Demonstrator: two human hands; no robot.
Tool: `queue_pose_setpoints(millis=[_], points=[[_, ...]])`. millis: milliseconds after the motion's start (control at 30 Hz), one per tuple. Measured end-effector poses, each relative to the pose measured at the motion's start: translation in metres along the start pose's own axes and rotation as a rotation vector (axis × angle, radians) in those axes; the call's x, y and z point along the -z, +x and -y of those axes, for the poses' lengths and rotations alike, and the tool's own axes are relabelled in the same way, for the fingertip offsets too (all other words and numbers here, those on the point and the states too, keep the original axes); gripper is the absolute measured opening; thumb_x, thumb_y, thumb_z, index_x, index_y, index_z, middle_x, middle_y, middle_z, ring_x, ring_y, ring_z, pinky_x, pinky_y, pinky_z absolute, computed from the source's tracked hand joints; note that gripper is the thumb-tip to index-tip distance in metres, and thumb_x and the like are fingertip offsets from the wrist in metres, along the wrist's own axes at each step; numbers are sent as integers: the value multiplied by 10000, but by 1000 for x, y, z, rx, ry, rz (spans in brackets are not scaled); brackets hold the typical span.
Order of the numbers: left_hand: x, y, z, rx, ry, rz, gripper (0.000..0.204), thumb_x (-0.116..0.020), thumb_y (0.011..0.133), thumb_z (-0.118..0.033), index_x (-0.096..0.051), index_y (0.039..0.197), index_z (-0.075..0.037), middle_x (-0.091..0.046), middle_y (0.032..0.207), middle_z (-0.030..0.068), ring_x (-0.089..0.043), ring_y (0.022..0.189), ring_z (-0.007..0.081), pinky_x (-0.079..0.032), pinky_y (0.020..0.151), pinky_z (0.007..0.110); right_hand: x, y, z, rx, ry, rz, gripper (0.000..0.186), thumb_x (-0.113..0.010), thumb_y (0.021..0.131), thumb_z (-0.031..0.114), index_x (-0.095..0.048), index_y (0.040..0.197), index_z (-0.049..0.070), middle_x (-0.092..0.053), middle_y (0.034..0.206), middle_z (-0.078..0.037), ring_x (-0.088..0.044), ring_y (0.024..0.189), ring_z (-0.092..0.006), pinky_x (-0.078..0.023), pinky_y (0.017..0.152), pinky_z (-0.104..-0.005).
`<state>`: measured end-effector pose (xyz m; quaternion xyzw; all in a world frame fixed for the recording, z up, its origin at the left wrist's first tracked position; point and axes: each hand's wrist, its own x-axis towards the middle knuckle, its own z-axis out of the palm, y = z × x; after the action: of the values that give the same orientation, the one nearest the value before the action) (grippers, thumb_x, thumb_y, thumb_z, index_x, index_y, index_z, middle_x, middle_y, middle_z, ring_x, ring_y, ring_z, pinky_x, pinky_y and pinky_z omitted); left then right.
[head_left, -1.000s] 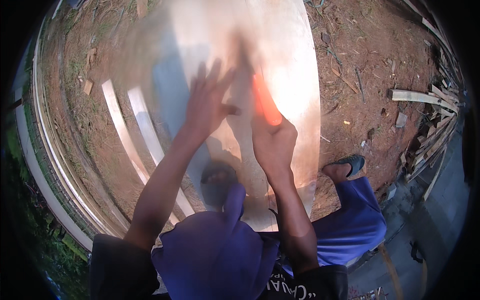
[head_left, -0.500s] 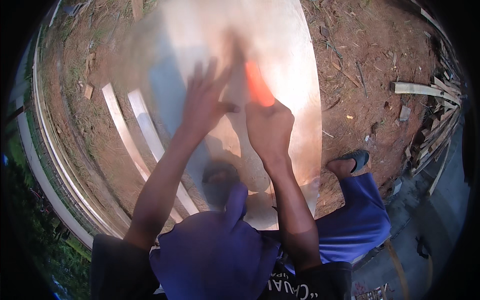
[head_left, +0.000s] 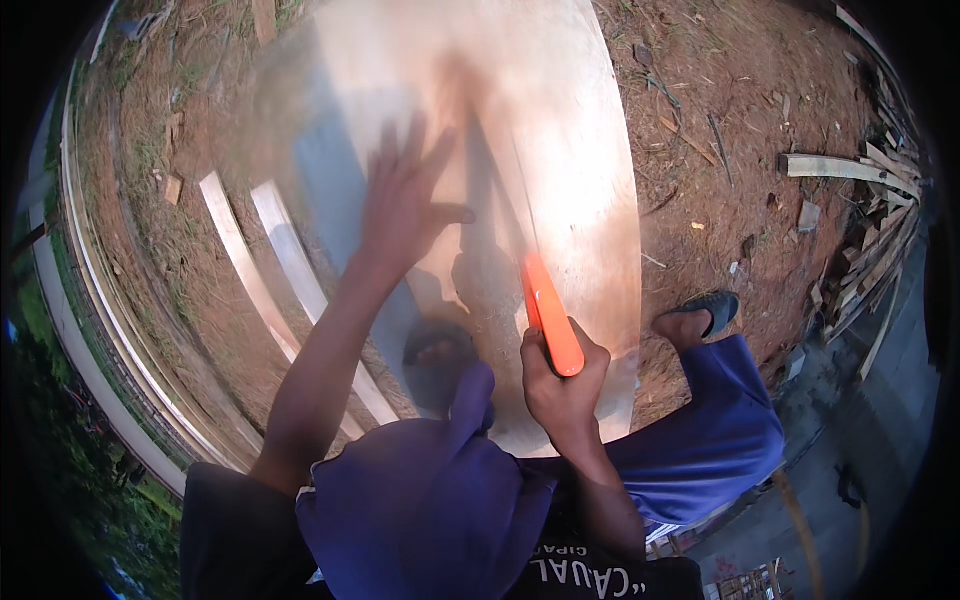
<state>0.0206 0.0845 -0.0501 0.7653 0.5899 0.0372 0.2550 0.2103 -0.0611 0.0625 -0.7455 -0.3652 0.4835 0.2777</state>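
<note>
A pale plywood board lies lengthwise below me, partly shaded. My left hand is spread on it left of centre, fingers apart, hazy at the tips. My right hand is closed round the orange handle of a saw, low on the board's right half. A thin, blurred blade runs from the handle up and left along the board; its far end is indistinct. My blue-clad knee is bent at the board's near end.
Two loose light strips lie on dirt left of the board, with long lengths farther left. A pile of timber offcuts lies at the right beside grey paving. My sandalled foot rests on dirt right of the board.
My right hand and the orange handle have moved down toward me, after edging slightly forward half a second ago. My left hand has stayed nearly in place.
</note>
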Motion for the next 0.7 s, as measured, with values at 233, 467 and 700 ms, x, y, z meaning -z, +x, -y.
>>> queue_pose_setpoints(millis=[233, 467, 700], points=[[0, 1, 2, 1, 14, 3, 1028, -865, 698, -486, -408, 1572, -194, -254, 1658, 213, -180, 1513, 519, -261, 1170, 686, -27, 50, 26, -3, -1, -33, 137, -681, 852, 67, -624, 801, -47, -622, 622, -107, -573, 551, -116, -461, 531, -333], [-4, -3, 4, -10, 33, -5, 1029, -852, 700, -509, -408, 1571, -190, -239, 1662, 217, -169, 1512, 527, -260, 1169, 690, 55, -103, 6, 42, -139, -34, 46, -689, 797, -55, -651, 819, -66, -598, 609, -89, -630, 563, -137, -502, 547, -289], [-5, 7, 2, -67, 10, -55, 1025, -856, 696, -504, -411, 1570, -207, -238, 1661, 221, -188, 1503, 538, -263, 1162, 695, -35, 89, 46, -24, 34, -49, 165, -676, 871, 68, -607, 786, -56, -581, 590, -104, -535, 580, -106, -459, 567, -334]])
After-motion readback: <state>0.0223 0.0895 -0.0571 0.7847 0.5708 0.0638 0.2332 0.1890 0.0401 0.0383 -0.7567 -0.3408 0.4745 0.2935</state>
